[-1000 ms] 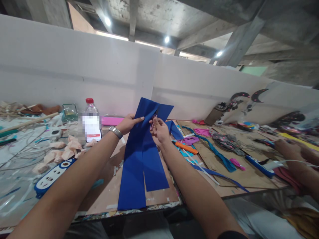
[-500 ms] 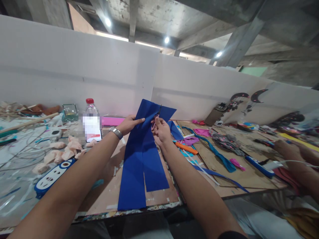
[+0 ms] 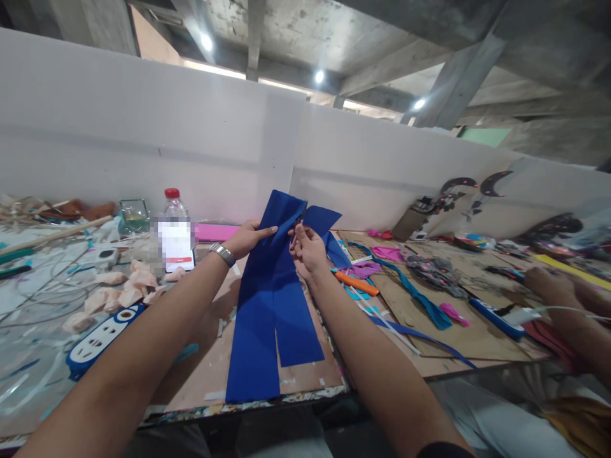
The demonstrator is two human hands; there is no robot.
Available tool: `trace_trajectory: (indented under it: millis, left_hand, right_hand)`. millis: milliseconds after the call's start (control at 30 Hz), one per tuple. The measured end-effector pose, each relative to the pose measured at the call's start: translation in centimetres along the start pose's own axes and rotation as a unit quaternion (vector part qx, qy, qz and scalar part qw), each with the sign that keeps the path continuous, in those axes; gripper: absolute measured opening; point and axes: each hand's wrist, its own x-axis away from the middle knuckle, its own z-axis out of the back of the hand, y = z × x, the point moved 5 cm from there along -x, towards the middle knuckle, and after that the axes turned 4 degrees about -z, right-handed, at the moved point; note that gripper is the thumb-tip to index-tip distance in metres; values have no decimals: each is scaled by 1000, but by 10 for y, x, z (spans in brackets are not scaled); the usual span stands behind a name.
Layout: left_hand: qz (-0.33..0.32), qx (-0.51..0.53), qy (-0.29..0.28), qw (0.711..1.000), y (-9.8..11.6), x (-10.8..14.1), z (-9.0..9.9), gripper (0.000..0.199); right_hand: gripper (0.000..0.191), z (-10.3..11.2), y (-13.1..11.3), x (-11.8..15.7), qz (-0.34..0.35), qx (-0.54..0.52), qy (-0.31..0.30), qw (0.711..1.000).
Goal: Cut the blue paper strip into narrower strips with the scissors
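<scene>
A long piece of blue fabric is held up over the table, its lower part split into two hanging strips. My left hand pinches its left edge, thumb on the near face. In my right hand is a pair of scissors, fingers closed round the handles. The scissor blades point up at the top of the fabric, where a cut parts a flap on the right from the rest. Part of the handles is hidden by my fingers.
Left of the fabric are a blue-and-white power strip, peach fabric scraps, a lit phone and a red-capped bottle. To the right lie an orange cutter and a teal strip. Another person's hand works at far right.
The cut at the top of the fabric now runs through to the edge; the right flap has separated and shifted slightly right and down. My hands have barely moved.
</scene>
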Motion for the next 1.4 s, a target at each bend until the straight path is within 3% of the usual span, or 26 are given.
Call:
trace_trajectory:
  millis: [467, 633, 867, 1000, 1200, 1300, 1400]
  left_hand:
    - [5, -25, 3, 1000, -8, -4, 7, 44]
    - [49, -78, 23, 995, -30, -10, 26, 26]
    - [161, -113, 55, 979, -73, -4, 59, 33]
    - [129, -70, 123, 982, -73, -13, 68, 37]
    - [2, 38, 266, 963, -50, -25, 86, 39]
    - [-46, 76, 302, 949, -45, -23, 92, 40]
    - [-46, 82, 314, 945, -53, -20, 92, 39]
  right_hand:
    - [43, 2, -1, 0, -17, 11, 13, 1000]
    - [49, 9, 3, -7, -29, 13, 16, 999]
    - [53, 24, 18, -19, -52, 54, 30, 997]
    - [52, 29, 28, -22, -67, 97, 17, 993]
    - [45, 42, 45, -30, -83, 199, 14, 976]
    - [39, 51, 50, -35, -77, 259, 25, 963]
    - [31, 57, 53, -38, -67, 321, 32, 944]
